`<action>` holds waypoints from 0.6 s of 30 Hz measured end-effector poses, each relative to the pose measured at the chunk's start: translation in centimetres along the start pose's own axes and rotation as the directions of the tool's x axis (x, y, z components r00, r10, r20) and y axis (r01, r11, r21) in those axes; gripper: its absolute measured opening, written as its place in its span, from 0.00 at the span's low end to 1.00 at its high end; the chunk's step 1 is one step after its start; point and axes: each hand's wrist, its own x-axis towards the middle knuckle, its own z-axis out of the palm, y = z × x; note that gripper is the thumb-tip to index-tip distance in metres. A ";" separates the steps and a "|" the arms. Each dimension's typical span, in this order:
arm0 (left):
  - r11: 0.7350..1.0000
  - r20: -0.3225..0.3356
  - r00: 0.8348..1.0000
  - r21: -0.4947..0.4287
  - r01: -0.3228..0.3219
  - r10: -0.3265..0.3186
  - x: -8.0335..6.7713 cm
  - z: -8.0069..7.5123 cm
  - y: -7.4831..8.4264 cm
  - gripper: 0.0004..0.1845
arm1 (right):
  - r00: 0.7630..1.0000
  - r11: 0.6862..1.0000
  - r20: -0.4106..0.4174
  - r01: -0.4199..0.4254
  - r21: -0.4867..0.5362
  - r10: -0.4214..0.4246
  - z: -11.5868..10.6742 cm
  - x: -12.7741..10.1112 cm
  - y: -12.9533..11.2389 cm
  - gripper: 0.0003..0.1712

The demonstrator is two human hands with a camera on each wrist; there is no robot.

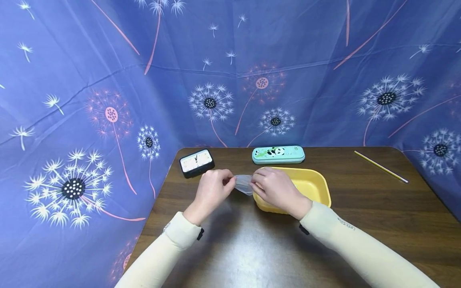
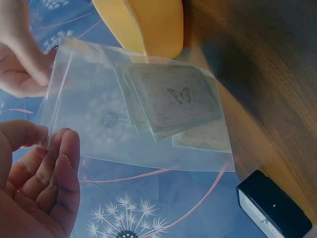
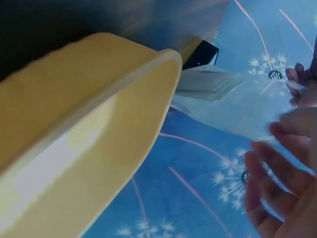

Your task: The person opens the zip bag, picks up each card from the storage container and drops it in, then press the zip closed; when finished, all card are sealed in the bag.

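Just above the table, right at the near-left corner of the yellow plastic tub [image 1: 312,181], I've got the small clear zip bag [image 1: 243,183] stretched between both hands. My left hand [image 1: 213,189] pinches one end of the mouth edge with curled fingers, and my right hand [image 1: 274,189] pinches the other end the same way, so neither has anything else in it. The bag's held up off the dark wooden table [image 1: 360,208], not resting on it.

For doing this bit well, I'd say keep the pinches close to the top strip and pull apart gently and evenly, otherwise the little printed cards [image 2: 171,101] inside could slide out or bunch up. There's a butterfly on the top one.

Orientation: the long axis runs roughly left-right between my hands, with the mouth edge towards me and the card end hanging away, towards the black desk clock [image 1: 196,162].
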 end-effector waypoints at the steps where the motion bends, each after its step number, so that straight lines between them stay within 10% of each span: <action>1: 1.000 0.001 1.000 0.000 0.001 -0.001 0.0 0.0 0.0 0.06 | 1.000 1.000 -0.023 -0.007 0.014 0.008 -0.2 -0.1 0.2 0.03; 18: 1.000 0.011 1.000 -0.007 0.017 -0.017 -0.1 0.0 -0.1 0.06 | 0.970 0.973 0.082 -0.226 -0.052 0.230 -0.1 -2.8 5.6 0.07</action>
